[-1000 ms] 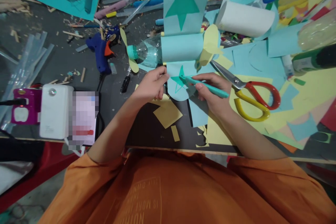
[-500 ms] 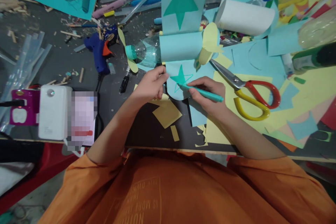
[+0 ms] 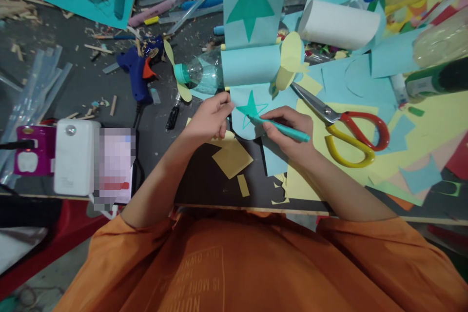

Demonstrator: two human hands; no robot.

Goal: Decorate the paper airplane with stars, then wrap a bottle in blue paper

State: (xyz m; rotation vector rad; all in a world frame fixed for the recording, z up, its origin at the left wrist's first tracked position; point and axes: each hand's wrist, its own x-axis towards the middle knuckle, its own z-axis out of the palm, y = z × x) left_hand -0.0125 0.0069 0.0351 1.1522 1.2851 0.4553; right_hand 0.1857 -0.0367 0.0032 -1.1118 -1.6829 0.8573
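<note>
My right hand (image 3: pixel 288 129) grips a teal felt-tip pen (image 3: pixel 292 131), its tip on a star outline drawn on a light-blue paper wing (image 3: pixel 246 131). The star's upper and left parts are filled green; the lower and right points are only outlined. At the wing's left edge, my left hand (image 3: pixel 212 117) pinches the paper between thumb and fingers. The wing joins a plastic bottle (image 3: pixel 206 72) wrapped in light-blue paper (image 3: pixel 250 65). Yellow paper propellers (image 3: pixel 185 91) sit by its green cap and at the other end. Opposite, another wing (image 3: pixel 234 29) bears a large green star (image 3: pixel 250 2).
Scissors (image 3: pixel 329 114) with red and yellow handles lie right of my right hand on yellow paper (image 3: pixel 307 175). A blue glue gun (image 3: pixel 137 78), a white power bank (image 3: pixel 75 156) and a phone (image 3: pixel 117 161) are on the left. A white tube (image 3: pixel 340 24) lies behind.
The pen tip has shifted very slightly left on the star along with my right hand. My left hand stays at the wing's edge.
</note>
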